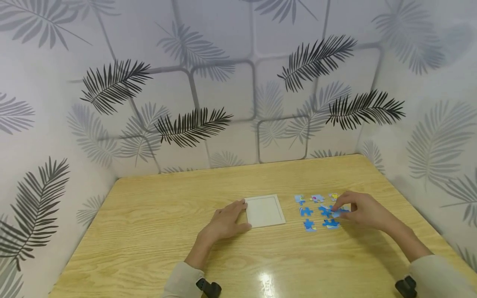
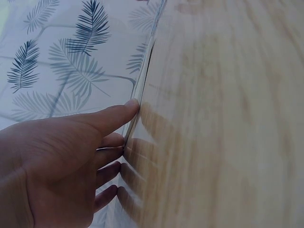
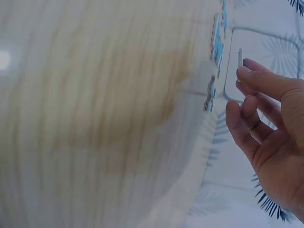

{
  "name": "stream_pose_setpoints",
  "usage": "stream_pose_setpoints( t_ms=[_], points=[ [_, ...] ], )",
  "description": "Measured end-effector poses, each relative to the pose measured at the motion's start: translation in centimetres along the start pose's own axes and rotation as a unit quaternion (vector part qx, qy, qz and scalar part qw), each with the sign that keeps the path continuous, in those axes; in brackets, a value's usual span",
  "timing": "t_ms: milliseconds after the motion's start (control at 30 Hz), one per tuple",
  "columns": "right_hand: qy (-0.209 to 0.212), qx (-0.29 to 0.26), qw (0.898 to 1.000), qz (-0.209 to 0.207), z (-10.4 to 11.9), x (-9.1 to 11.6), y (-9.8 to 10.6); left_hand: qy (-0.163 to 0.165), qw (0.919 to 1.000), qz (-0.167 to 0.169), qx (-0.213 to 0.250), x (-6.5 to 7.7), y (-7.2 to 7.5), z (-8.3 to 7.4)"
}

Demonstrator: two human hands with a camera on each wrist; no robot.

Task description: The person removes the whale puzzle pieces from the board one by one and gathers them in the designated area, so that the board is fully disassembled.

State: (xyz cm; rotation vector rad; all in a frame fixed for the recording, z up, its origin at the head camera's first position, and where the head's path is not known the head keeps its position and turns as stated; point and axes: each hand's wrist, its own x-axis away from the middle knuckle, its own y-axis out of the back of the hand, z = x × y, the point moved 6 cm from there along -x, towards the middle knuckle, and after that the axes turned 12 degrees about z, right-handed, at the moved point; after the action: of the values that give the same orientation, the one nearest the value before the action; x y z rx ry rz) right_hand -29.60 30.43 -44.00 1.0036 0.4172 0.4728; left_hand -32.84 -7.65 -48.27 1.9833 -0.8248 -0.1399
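A square, pale puzzle tray (image 1: 264, 211) with a raised border lies flat in the middle of the table. At its left edge my left hand (image 1: 225, 222) rests with thumb and fingers extended, touching the rim. My right hand (image 1: 367, 211) is over the right side of a group of puzzle pieces. Its thumb and index finger pinch one puzzle piece (image 3: 240, 58), seen edge-on and lifted off the table in the right wrist view. Several blue jigsaw pieces (image 1: 306, 212) lie spread in rough rows right of the tray, some partly hidden by the right hand.
The wood-grain table (image 1: 167, 211) reaches back to a wall (image 1: 231, 140) covered with leaf-patterned paper. Similar patterned walls stand at the left and right. Small black devices (image 1: 209, 287) are worn at both wrists.
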Motion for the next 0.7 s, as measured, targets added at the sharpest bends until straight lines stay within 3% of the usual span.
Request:
stream_pose_setpoints(
  t_ms=[167,400,700],
  points=[
    [0.01,-0.001,1.0,-0.005,-1.3,1.8,0.4,0.007,1.0,0.005,-0.001,0.1,0.1,-0.2],
    [-0.047,-0.05,0.996,0.055,-2.7,3.2,-0.1,0.01,0.9999,0.009,0.003,0.0,0.0,0.0],
    [-0.027,-0.039,0.997,0.059,-2.9,3.2,-0.8,0.002,1.0,-0.001,0.001,-0.1,-0.2,0.0]
  ],
)
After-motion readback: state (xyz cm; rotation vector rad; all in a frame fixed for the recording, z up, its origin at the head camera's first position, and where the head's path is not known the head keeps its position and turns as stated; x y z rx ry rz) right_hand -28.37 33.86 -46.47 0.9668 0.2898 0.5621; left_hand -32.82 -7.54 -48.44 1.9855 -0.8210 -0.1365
